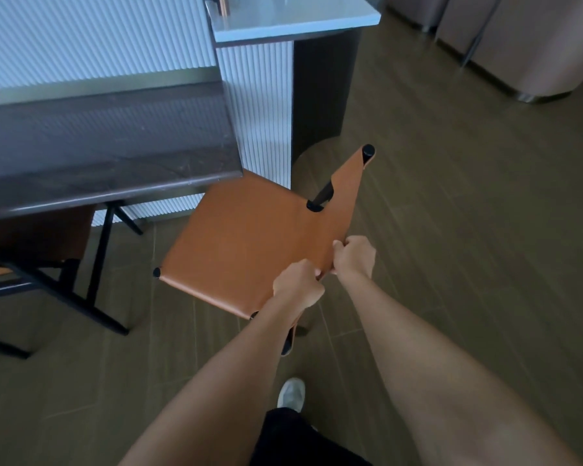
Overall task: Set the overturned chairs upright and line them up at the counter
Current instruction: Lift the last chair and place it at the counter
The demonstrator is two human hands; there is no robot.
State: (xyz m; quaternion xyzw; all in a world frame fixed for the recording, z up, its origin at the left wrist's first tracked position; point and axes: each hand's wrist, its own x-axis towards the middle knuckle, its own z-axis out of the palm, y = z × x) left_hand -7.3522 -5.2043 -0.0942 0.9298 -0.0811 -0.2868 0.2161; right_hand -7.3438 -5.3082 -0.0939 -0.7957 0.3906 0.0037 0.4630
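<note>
Though upright, smooth tan leather chair (pixel 243 243)

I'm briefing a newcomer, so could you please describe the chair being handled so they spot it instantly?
Find the dark counter. Off its right corner is a tan leather chair, its backrest gripped by the left hand and right hand. The neighbouring chair sits tucked under the counter.

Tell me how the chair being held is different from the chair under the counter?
The held chair is out in the open, off the end of the counter; the tucked chair sits under it. The left hand and right hand grip the held chair's backrest; nothing touches the tucked chair. The held chair's seat shows fully; the tucked chair is mostly hidden. Both have orange-brown seats and black frames.
</note>
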